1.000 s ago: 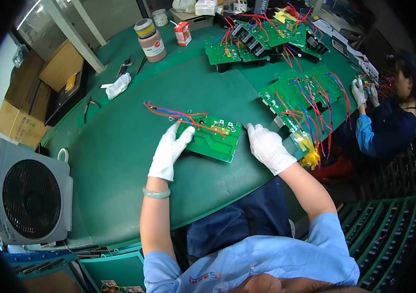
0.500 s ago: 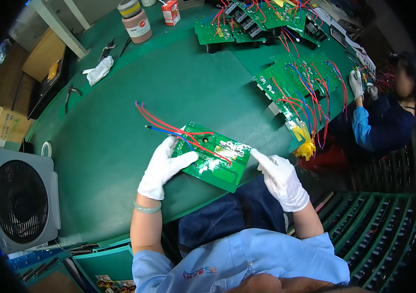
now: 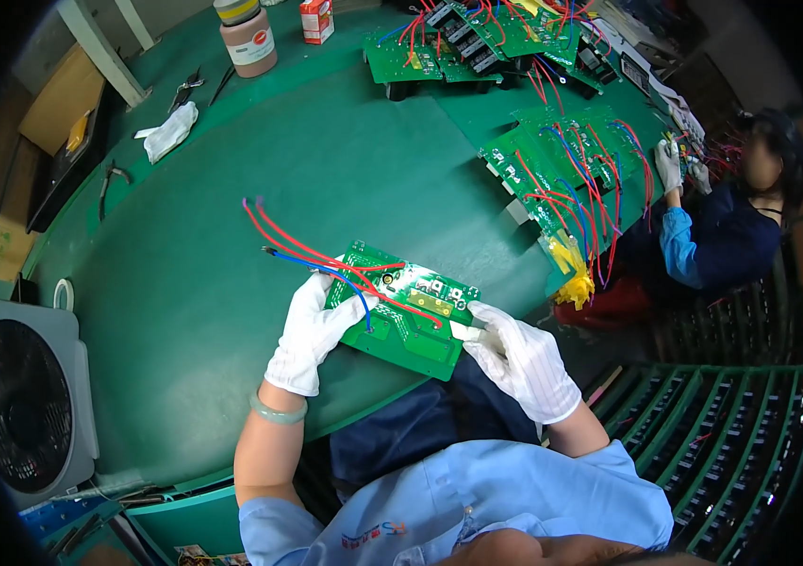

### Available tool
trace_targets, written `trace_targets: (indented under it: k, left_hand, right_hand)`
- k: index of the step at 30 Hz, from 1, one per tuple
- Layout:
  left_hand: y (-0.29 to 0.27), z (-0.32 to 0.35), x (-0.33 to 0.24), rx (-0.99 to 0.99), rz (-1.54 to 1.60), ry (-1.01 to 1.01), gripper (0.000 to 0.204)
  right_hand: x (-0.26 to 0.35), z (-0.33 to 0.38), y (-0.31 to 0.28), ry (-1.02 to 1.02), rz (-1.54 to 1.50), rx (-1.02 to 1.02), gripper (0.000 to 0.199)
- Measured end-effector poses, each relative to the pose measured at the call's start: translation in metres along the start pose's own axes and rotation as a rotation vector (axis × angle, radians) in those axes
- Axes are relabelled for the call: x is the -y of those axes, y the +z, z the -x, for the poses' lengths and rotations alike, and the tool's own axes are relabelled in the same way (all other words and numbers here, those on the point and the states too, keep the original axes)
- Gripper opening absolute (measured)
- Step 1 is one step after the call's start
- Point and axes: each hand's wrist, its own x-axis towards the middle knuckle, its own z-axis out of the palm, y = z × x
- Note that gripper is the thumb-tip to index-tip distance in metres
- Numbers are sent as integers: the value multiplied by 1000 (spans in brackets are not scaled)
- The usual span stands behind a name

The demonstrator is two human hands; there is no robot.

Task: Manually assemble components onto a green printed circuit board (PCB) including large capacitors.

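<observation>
A green circuit board (image 3: 408, 351) is held over the near edge of the table, its soldered face turned up. Two red wires (image 3: 290, 247) and a blue wire (image 3: 312, 264) run from it out past its left end. My white-gloved left hand (image 3: 312, 330) grips that end, thumb on top and fingers underneath. At the opposite end my right hand (image 3: 519, 363), gloved too, has thumb and fingers closed at the board's edge. Its fingertips below the board are hidden.
Wired circuit boards (image 3: 562, 179) lie to the right, with more stacked boards (image 3: 477, 47) at the back. Pliers (image 3: 111, 189), a crumpled white glove (image 3: 170, 132) and a bottle (image 3: 248, 42) are at the left. A fan (image 3: 29, 401) stands near left; a co-worker (image 3: 712, 226) sits at right.
My right hand has moved from a fingertip at the board's corner to closing on its right edge. The board has tilted slightly, and the whole view has shifted a little.
</observation>
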Motion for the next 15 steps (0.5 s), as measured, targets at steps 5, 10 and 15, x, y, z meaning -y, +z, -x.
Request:
trace_targets:
  k: [5,10,15]
  left_hand:
    - [0,2,2,16,41,83,63]
    - [0,6,-5,16,-100,140,63]
    - [-2,8,-10,18,-282,206,62]
  right_hand:
    - [6,0,1,4,43,-6,48]
    - [11,-1,4,2,43,-41,54]
    - [7,-1,12,-62,50,-111,54]
